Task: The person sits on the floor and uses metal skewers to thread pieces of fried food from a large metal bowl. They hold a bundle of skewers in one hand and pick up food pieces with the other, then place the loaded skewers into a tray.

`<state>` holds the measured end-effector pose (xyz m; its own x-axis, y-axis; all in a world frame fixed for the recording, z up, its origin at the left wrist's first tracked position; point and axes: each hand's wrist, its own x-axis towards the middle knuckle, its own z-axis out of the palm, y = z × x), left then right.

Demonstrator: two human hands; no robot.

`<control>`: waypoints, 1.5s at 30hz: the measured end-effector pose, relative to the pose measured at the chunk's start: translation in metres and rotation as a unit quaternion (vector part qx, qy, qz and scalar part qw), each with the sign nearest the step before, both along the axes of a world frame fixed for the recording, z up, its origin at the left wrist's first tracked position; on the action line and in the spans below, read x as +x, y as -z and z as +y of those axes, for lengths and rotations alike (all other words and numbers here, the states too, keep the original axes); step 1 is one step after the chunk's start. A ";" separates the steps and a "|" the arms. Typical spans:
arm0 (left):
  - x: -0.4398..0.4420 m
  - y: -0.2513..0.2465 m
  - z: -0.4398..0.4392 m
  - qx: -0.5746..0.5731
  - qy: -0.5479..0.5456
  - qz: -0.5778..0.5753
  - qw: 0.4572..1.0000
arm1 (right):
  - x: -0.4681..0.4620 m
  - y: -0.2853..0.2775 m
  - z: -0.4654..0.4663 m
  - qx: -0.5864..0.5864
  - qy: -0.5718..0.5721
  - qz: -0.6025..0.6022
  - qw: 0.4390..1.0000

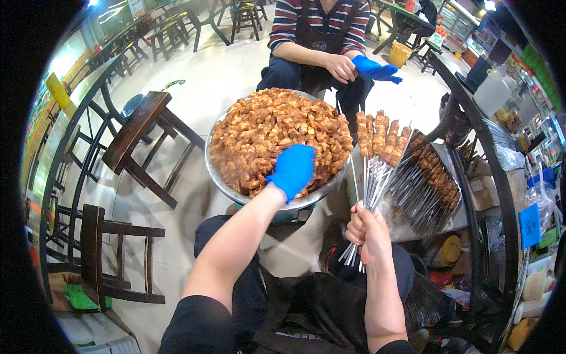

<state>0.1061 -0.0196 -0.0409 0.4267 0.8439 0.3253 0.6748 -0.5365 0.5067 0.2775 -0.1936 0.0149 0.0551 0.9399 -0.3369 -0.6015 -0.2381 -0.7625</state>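
Note:
In front of me stands a wide metal basin [325, 193] heaped with chunks of seasoned raw meat [274, 121]. My left hand [292, 171], in a blue glove, presses into the near side of the heap; its fingers are turned down and hidden, so any hold there cannot be made out. My right hand [368, 231] is bare and grips a fanned bunch of metal skewers [375, 181] by their lower ends. Meat pieces [381, 135] are threaded on the upper parts of several. One skewer leans apart from the bunch, its meat beside the basin's right rim.
A pile of loaded skewers [431, 172] lies to the right. Across the basin sits a person [318, 48] with one blue-gloved hand [376, 71]. Wooden stools [137, 132] stand left. A dark-framed table [466, 119] with containers borders the right side.

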 end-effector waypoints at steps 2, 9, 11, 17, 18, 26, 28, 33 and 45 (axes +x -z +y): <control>-0.018 -0.009 0.013 -0.032 0.057 0.058 0.996 | 0.001 0.000 -0.001 0.000 -0.002 -0.003 1.000; -0.069 -0.051 0.006 0.180 0.153 0.036 0.971 | -0.007 0.000 -0.002 0.004 -0.049 0.013 0.999; -0.076 -0.052 0.006 -0.058 0.196 -0.197 0.959 | -0.011 0.000 -0.002 0.007 -0.067 0.020 0.998; -0.096 -0.031 0.021 0.341 0.031 0.242 0.908 | -0.023 0.000 -0.002 0.003 -0.115 0.001 0.993; -0.099 -0.028 0.022 0.405 -0.011 0.383 0.830 | -0.025 0.000 -0.003 0.005 -0.124 0.000 0.992; -0.118 -0.025 0.045 0.602 -0.190 0.659 0.409 | -0.036 0.004 -0.003 0.014 -0.179 -0.026 0.983; -0.124 -0.023 0.052 0.643 -0.228 0.618 0.390 | -0.038 0.005 -0.003 0.015 -0.184 -0.034 0.982; -0.129 -0.025 0.048 0.642 -0.240 0.596 0.418 | -0.040 0.008 -0.003 0.016 -0.187 -0.039 0.982; -0.092 -0.088 -0.002 0.399 -0.038 0.706 -0.584 | -0.044 0.011 -0.002 0.019 -0.179 -0.068 0.981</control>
<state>0.0141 -0.0213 0.0472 0.2550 0.9631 -0.0857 -0.7286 0.2497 0.6378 0.2335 -0.1959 0.0041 -0.2393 0.9189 -0.3136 -0.3760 -0.3854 -0.8426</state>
